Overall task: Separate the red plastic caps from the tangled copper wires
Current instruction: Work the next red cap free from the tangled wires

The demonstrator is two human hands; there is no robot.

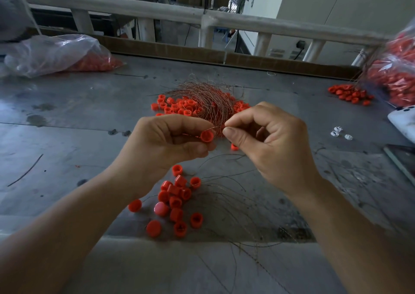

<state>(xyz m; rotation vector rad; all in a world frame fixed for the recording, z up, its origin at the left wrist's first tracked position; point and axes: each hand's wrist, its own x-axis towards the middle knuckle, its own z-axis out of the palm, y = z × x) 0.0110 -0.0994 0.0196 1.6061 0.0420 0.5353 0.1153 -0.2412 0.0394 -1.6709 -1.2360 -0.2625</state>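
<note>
**1. Far left: plastic bag** (56,53). Clear, slumped on the table (67,118), with red caps inside. It lies well apart from your hands.

**2. Your left hand** (170,141). It is raised over the table with the fingers curled. The forefinger above and the thumb below pinch one red cap (207,135) at their tips, its round face turned toward you.

**3. Freed caps** (175,201). A loose cluster on the table below the left hand, nearer to you. Loose wires (226,195) fan out just to their right.

**4. Tangled copper wires** (202,96). They lie behind both hands in a nest over a heap of caps not yet sorted.

**5. Copper strand** (213,129). A fine line leaves the held cap and runs right and slightly upward. This axis matters most: the cap sits at the left end and the free length leads right. The parting pull therefore looks to be rightward along the strand, away from your left hand.

**6. Your right hand** (269,141). It is level with the left and just beside it, with the back of the hand toward you. Thumb and forefinger are closed tip to tip where the strand ends. The strand is too thin to see inside the pinch, but this hand is judged to hold it. The other fingers are loosely curled and hold nothing.

**7. Far right: second bag** (395,78). It holds more caps, well apart from your hands.
</note>
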